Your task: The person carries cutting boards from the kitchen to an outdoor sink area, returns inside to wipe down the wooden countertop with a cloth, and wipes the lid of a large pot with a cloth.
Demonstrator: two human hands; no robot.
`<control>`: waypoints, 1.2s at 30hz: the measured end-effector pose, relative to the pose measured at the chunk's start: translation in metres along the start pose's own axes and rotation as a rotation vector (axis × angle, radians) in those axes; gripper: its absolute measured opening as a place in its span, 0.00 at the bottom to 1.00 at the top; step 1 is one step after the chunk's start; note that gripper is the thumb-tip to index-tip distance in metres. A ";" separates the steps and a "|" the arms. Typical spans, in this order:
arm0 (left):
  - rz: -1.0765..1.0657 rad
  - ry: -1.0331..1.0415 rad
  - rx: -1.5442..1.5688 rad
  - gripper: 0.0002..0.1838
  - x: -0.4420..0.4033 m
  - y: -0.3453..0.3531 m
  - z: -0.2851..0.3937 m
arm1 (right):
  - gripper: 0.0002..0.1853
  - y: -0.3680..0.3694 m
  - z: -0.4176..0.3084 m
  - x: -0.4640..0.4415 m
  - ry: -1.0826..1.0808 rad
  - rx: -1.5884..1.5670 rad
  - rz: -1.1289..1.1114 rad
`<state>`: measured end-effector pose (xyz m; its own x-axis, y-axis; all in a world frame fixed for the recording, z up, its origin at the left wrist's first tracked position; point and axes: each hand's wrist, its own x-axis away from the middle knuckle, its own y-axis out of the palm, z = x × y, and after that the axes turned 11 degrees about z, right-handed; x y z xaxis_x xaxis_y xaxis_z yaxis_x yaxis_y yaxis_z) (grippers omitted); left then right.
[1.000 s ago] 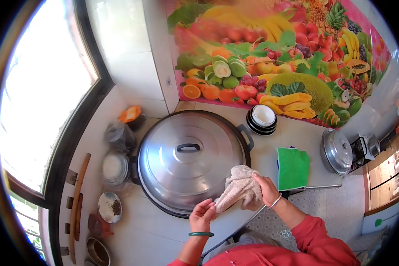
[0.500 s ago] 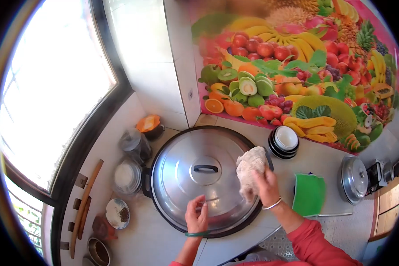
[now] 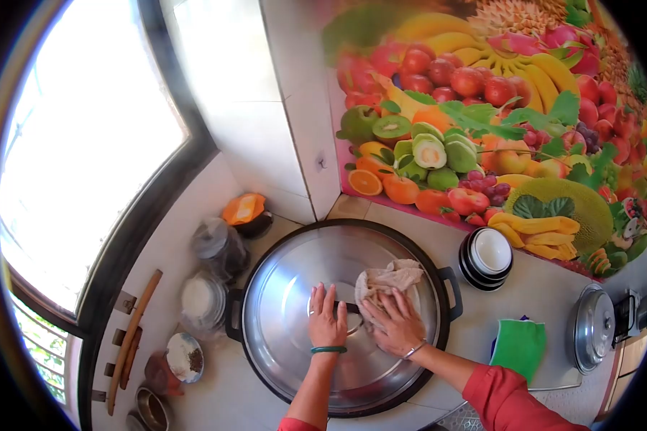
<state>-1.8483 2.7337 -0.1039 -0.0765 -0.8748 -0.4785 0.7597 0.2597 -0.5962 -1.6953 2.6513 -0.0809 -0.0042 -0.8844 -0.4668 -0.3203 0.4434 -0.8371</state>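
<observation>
A large round metal lid (image 3: 287, 287) covers a wide black-rimmed pan with side handles. Over the lid's black centre handle (image 3: 351, 308) lies my left hand (image 3: 328, 322), its fingers stretched out; it does not grip the handle. My right hand (image 3: 395, 323) holds a crumpled beige cloth (image 3: 389, 278) down against the right part of the lid, fingers laid over the fabric. A green bangle sits on my left wrist and a silver one on my right.
Stacked bowls (image 3: 490, 251) and a green cloth (image 3: 519, 348) lie to the right, near a smaller lidded pot (image 3: 594, 327). Along the left stand a bowl with dark bits (image 3: 185, 357), a covered stack (image 3: 203, 299), an orange-topped container (image 3: 244, 210) and a metal bowl (image 3: 153, 409).
My right hand has brought the cloth down and left from above the pan's right edge onto the lid. My left hand has shifted slightly up to the handle. The view has tilted a little.
</observation>
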 end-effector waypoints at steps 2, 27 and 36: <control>0.008 -0.021 -0.002 0.19 0.000 -0.002 0.002 | 0.31 0.001 0.010 0.002 0.042 0.015 -0.007; 0.094 0.061 -0.001 0.18 0.012 0.010 -0.028 | 0.19 0.158 -0.198 -0.095 -1.407 -0.770 -0.636; -0.142 -0.062 0.070 0.18 0.001 0.000 -0.024 | 0.14 0.196 -0.202 -0.168 -0.961 -0.667 -0.759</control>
<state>-1.8635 2.7429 -0.1200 -0.1483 -0.9247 -0.3507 0.7873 0.1042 -0.6077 -1.9490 2.8574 -0.1090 0.9291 -0.3088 -0.2036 -0.3383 -0.4869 -0.8053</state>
